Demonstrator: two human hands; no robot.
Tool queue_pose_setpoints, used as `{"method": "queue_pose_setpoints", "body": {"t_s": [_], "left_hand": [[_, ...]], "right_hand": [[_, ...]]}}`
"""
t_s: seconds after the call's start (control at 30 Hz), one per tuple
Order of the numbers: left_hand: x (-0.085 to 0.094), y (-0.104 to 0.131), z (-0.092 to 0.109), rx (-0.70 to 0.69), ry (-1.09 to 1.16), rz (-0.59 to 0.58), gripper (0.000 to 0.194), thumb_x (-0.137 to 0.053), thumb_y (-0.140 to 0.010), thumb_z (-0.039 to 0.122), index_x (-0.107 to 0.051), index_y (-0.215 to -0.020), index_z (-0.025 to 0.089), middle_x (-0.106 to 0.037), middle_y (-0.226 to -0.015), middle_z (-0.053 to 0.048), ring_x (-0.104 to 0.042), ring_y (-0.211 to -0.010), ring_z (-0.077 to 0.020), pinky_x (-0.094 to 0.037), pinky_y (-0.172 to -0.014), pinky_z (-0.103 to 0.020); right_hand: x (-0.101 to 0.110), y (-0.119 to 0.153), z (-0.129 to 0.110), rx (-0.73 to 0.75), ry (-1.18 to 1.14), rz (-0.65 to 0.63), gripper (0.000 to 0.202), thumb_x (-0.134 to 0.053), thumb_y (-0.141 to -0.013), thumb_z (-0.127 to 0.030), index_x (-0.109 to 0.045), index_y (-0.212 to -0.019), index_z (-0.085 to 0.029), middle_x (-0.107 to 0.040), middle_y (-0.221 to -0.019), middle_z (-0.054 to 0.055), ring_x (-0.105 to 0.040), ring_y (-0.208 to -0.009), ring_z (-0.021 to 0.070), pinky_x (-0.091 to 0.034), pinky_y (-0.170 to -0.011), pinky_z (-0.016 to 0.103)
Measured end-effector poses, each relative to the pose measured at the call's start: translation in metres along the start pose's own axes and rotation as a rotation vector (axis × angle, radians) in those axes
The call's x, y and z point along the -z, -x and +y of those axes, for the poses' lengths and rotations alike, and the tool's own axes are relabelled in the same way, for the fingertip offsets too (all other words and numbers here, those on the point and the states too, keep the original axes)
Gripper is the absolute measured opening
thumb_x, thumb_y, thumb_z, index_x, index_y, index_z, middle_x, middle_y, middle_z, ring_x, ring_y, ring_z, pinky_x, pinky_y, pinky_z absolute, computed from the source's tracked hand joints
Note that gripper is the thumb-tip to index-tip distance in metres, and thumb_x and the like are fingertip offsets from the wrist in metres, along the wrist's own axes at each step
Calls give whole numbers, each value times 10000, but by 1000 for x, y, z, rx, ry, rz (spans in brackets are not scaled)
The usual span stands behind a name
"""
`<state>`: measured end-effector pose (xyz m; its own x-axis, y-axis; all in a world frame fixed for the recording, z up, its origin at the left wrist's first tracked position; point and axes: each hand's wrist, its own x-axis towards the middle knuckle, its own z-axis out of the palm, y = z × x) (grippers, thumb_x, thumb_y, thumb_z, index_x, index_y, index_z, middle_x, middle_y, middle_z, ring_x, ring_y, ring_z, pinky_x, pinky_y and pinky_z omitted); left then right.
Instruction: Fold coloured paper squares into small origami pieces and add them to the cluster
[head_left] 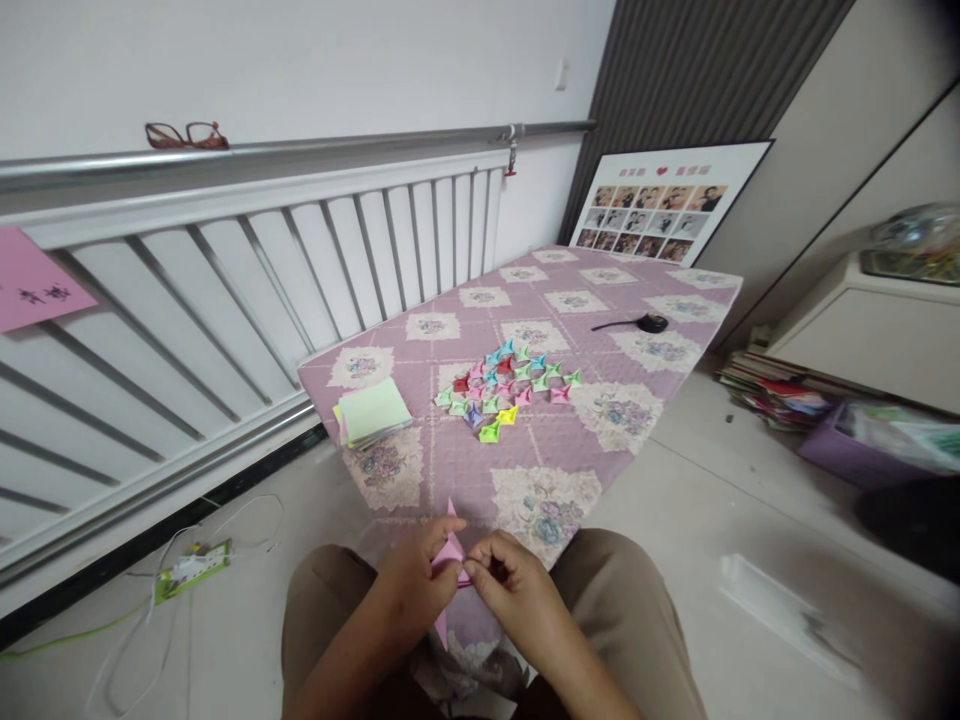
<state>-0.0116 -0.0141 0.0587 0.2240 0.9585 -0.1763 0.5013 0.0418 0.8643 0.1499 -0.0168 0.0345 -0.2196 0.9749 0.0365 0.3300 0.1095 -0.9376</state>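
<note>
A pink folded paper (450,556) is held between both hands at the near edge of the table, with pointed ends sticking out above and below. My left hand (417,578) grips its left side with thumb and fingers. On the right side, the thumb and index finger of my right hand (511,585) pinch the paper's edge. Beyond them, several small folded paper pieces (523,397) in green, pink, blue, red, yellow and purple stand in rows. To their left lies a stack of paper squares (373,412), pale green on top.
The table (465,460) has a purple floral cloth. A black object with a strap (651,323) lies at its right side. Along the left runs a white radiator (262,290), and a photo board (667,205) leans behind the table.
</note>
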Motion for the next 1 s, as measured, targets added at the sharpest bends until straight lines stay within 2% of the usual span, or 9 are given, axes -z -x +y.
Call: {"method": "queue_pose_setpoints", "body": {"t_s": [0.17, 0.27, 0.47, 0.57, 0.63, 0.73, 0.83, 1.0], "left_hand": [[0, 1, -2, -22, -17, 16, 535, -501, -692, 107, -552, -1220, 177, -666, -1140, -80, -609, -1000, -223, -443, -905, -345], [-2, 1, -5, -33, -26, 27, 536, -502, -708, 112, -550, -1238, 179, -658, -1172, -87, -605, -1056, -239, -442, -944, -376], [-7, 1, -8, -78, 40, 79, 590, -509, -707, 89, -516, -1288, 192, -557, -1343, -86, -491, -1255, -238, -370, -1060, -382], [-8, 1, -7, -65, 39, 88, 599, -514, -721, 93, -494, -1309, 206, -586, -1295, -86, -540, -1186, -233, -393, -1029, -385], [-7, 2, -7, -52, 45, 87, 612, -521, -738, 110, -459, -1339, 210, -660, -1121, -74, -613, -1017, -216, -446, -944, -372], [-7, 3, -10, -75, 124, 90, 643, -550, -740, 144, -402, -1365, 192, -670, -895, -36, -622, -845, -194, -465, -860, -350], [-6, 5, -14, -88, 289, 94, 590, -579, -729, 172, -425, -1299, 175, -663, -962, -57, -616, -905, -205, -452, -873, -350], [-5, 11, -16, 24, 594, 67, 378, -552, -785, 246, -483, -1154, 201, -658, -1056, -60, -605, -951, -204, -463, -810, -319]], "right_hand": [[-1, 2, 4, -10, 22, -27, 122, -544, -799, -228, -562, -682, -201, -499, -656, -29, -481, -647, 136, -363, -611, 249], [-1, 3, 4, -15, 36, -21, 124, -544, -798, -232, -567, -682, -197, -502, -658, -25, -485, -644, 137, -364, -607, 251], [-1, 3, 7, 1, 50, 20, 158, -541, -806, -252, -570, -660, -199, -524, -642, -20, -497, -643, 142, -371, -609, 254], [-3, 2, 10, -29, 27, 36, 180, -549, -802, -286, -568, -644, -200, -528, -628, -18, -490, -624, 143, -376, -596, 255], [-4, 2, 12, -47, 4, 55, 210, -548, -804, -320, -560, -631, -201, -524, -619, -17, -482, -616, 143, -380, -591, 256], [-4, 2, 13, -81, -43, 83, 250, -548, -807, -386, -555, -635, -205, -523, -618, -15, -474, -614, 144, -386, -586, 254], [-1, 1, 13, -111, -97, 102, 289, -547, -806, -445, -541, -645, -205, -513, -631, -14, -468, -624, 147, -387, -590, 254], [4, 2, 11, -165, -204, 98, 338, -546, -799, -507, -491, -643, -212, -435, -608, -36, -409, -584, 132, -361, -561, 250]]}}
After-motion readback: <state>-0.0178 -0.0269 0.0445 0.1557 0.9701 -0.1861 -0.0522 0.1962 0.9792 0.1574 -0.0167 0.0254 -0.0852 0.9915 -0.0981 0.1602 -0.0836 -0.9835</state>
